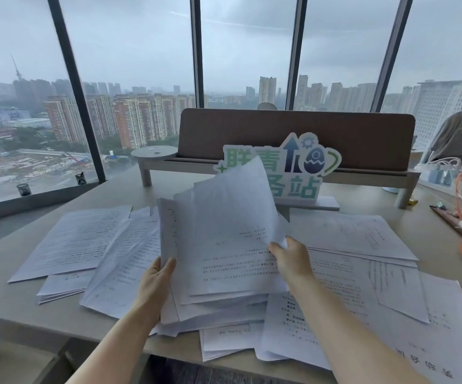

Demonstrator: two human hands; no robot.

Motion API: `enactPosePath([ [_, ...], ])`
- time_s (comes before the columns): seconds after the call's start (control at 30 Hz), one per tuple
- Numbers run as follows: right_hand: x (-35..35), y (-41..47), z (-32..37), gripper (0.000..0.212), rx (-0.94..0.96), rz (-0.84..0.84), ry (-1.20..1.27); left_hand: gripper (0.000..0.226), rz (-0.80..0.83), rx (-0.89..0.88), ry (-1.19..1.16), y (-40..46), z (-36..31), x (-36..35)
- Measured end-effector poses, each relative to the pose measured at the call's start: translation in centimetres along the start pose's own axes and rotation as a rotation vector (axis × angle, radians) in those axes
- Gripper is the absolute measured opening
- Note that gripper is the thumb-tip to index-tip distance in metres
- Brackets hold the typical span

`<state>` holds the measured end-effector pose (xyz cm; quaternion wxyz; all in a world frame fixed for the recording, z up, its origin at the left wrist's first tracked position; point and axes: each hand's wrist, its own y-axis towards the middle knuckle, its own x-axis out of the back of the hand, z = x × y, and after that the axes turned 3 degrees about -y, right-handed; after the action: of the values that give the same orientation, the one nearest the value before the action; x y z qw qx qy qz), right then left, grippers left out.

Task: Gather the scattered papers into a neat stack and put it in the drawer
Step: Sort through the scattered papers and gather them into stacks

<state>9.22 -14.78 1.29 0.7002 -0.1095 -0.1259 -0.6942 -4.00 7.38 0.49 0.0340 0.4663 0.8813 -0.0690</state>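
Desk (8, 297), both hands (155, 284) holding papers (224, 245)

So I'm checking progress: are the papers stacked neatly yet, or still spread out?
Still spread out. Loose papers lie fanned across the desk, and both hands hold an uneven bundle.
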Motion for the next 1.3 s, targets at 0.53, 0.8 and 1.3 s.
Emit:
enactPosePath([
  [0.53, 5.9, 6.9, -0.4, 0.042, 0.092, 0.178, -1.132, 0.034, -0.05, 0.082, 0.039, 1.2, 1.0, 0.6],
  [0.8, 4.7, 9.8, 1.3, 0.022, 0.116, 0.399, -1.359, 0.029, -0.027, 0.104, 0.056, 1.8, 1.0, 0.7],
  [1.3, 4.4, 11.4, -1.3, 0.016, 0.163, 0.189, -1.243, 0.025, -0.017, 0.108, 0.036, 1.5, 0.7, 0.8],
])
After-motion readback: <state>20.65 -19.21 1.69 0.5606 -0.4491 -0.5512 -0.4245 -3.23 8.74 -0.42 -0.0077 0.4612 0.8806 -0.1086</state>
